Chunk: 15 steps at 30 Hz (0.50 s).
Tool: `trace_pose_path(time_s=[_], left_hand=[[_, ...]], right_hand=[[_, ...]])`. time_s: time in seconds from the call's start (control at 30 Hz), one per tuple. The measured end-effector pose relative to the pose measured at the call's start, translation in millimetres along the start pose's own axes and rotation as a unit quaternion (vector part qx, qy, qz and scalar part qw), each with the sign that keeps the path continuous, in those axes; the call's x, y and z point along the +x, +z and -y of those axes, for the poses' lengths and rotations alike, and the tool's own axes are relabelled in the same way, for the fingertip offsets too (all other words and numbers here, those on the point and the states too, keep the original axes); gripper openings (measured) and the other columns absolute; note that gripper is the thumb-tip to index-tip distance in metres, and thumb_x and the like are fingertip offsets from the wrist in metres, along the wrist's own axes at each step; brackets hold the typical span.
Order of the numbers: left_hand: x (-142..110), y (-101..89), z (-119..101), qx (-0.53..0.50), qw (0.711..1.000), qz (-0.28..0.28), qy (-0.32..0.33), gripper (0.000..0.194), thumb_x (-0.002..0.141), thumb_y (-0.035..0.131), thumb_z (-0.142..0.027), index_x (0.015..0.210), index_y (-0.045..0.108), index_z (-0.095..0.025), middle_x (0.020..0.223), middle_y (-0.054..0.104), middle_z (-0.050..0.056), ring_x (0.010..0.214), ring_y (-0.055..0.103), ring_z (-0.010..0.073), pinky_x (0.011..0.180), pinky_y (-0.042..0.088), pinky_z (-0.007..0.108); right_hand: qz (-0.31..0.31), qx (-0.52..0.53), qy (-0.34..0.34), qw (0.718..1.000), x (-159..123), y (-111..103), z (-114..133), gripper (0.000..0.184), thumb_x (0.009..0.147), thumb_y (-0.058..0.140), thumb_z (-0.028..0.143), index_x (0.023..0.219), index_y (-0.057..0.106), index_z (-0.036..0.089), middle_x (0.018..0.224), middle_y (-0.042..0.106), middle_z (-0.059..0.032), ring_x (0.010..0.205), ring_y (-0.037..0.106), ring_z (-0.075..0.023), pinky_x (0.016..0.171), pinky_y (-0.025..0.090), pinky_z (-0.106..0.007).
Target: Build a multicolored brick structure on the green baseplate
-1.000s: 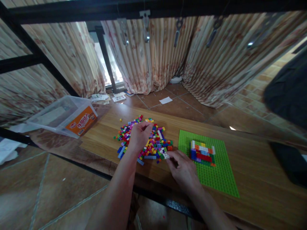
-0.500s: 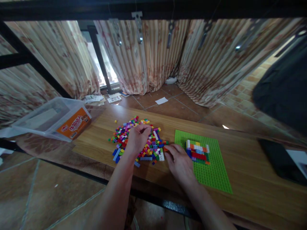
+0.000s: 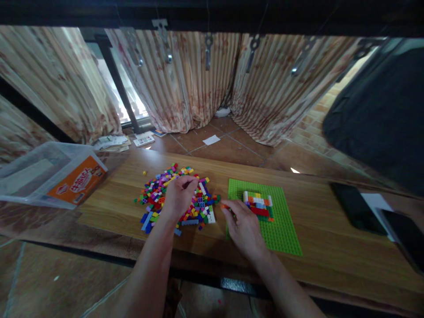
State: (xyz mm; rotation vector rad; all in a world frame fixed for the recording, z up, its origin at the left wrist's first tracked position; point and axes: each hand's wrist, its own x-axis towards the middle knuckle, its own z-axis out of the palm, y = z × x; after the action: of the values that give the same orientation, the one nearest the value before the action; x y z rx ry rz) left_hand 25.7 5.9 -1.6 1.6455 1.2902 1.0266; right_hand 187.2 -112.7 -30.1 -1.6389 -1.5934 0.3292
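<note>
Beside the green studded plastic baseplate (image 3: 285, 234), the right hand (image 3: 244, 224) pinches a small orange brick (image 3: 224, 206), likely for control; unclear is the left hand's (image 3: 177, 195) grip.

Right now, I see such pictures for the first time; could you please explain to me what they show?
You see a person's bare left hand and right hand, no machine. One head-worn camera takes every picture, looking forward and down. On the wooden tabletop lie a pile of toy building bricks and a green studded baseplate carrying a small multicoloured brick build. A clear plastic bin with an orange label stands at the left. The right hand pinches a small orange brick. The left hand is at the pile; whether it holds anything is hidden.
</note>
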Motion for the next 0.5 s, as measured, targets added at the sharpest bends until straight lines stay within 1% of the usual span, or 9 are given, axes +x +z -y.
trace_pose_path(time_s=[0.03,0.1,0.13,0.17,0.2,0.27,0.33,0.4,0.5], left_hand=[[0,0.7,-1,0.001,1.000,0.001,-0.002,0.024,0.078,0.058,-0.034,0.077,0.073,-0.015,0.060,0.062,-0.001,0.057,0.051,0.0125,0.055,0.039,0.023],[-1,2.1,-3,0.005,1.000,0.005,0.000,0.025,0.079,0.058,-0.035,0.076,0.074,-0.015,0.059,0.061,-0.001,0.055,0.049,0.0122,0.054,0.038,0.022],[-1,2.9,-3,0.009,1.000,0.007,0.001,0.025,0.079,0.058,-0.035,0.076,0.074,-0.015,0.059,0.060,-0.001,0.055,0.049,0.0122,0.054,0.037,0.022],[-2,3.6,-4,0.013,1.000,0.008,0.003,0.025,0.079,0.058,-0.035,0.076,0.074,-0.015,0.059,0.061,-0.001,0.056,0.049,0.0124,0.053,0.037,0.022],[-2,4.3,-5,0.017,1.000,0.009,0.005,0.025,0.079,0.058,-0.034,0.076,0.074,-0.015,0.059,0.061,-0.001,0.057,0.050,0.0126,0.054,0.037,0.022],[-2,5.9,-5,0.022,1.000,0.010,0.008,0.025,0.079,0.058,-0.033,0.078,0.075,-0.015,0.060,0.061,-0.001,0.058,0.051,0.0131,0.054,0.037,0.023],[-1,8.0,-5,0.020,1.000,0.013,0.013,0.025,0.079,0.058,-0.034,0.079,0.075,-0.015,0.061,0.061,-0.001,0.058,0.051,0.0130,0.054,0.037,0.023],[-1,10.6,-5,0.015,1.000,0.018,0.017,0.026,0.079,0.058,-0.034,0.078,0.074,-0.014,0.061,0.060,-0.001,0.057,0.050,0.0124,0.054,0.037,0.023],[-1,15.4,-5,0.014,0.999,0.023,0.022,0.027,0.080,0.058,-0.035,0.078,0.074,-0.013,0.061,0.060,-0.001,0.057,0.048,0.0119,0.053,0.036,0.022]], right_hand=[[-0.017,0.027,0.020,0.999,0,-8,-2,0.023,0.095,0.051,0.027,0.109,0.068,0.019,0.100,0.072,-0.0080,0.092,0.067,-0.0200,0.086,0.053,-0.035],[-0.061,0.084,0.091,0.990,2,-26,-10,0.026,0.091,0.058,0.036,0.109,0.067,0.020,0.098,0.074,-0.0068,0.086,0.069,-0.0196,0.081,0.055,-0.034],[-0.091,0.109,0.132,0.981,3,-37,-16,0.028,0.088,0.061,0.039,0.107,0.068,0.020,0.094,0.075,-0.0065,0.082,0.070,-0.0198,0.076,0.056,-0.034],[-0.113,0.125,0.160,0.973,5,-48,-23,0.030,0.085,0.064,0.042,0.103,0.068,0.019,0.093,0.075,-0.0066,0.081,0.070,-0.0201,0.074,0.056,-0.034],[-0.122,0.127,0.177,0.968,6,-58,-31,0.030,0.083,0.065,0.044,0.100,0.070,0.019,0.091,0.075,-0.0068,0.079,0.070,-0.0203,0.074,0.057,-0.034],[-0.111,0.114,0.201,0.967,7,-76,-48,0.033,0.078,0.068,0.045,0.096,0.073,0.019,0.089,0.076,-0.0069,0.078,0.071,-0.0212,0.074,0.056,-0.035],[-0.106,0.109,0.220,0.963,5,-88,-61,0.034,0.075,0.070,0.047,0.093,0.075,0.018,0.088,0.077,-0.0071,0.079,0.071,-0.0224,0.075,0.056,-0.036],[-0.089,0.109,0.226,0.964,3,-93,-69,0.033,0.074,0.070,0.047,0.091,0.076,0.019,0.089,0.077,-0.0072,0.082,0.071,-0.0233,0.078,0.056,-0.037],[-0.057,0.101,0.219,0.969,-1,-93,-72,0.031,0.076,0.068,0.046,0.090,0.077,0.020,0.093,0.078,-0.0069,0.086,0.071,-0.0240,0.083,0.054,-0.038]])
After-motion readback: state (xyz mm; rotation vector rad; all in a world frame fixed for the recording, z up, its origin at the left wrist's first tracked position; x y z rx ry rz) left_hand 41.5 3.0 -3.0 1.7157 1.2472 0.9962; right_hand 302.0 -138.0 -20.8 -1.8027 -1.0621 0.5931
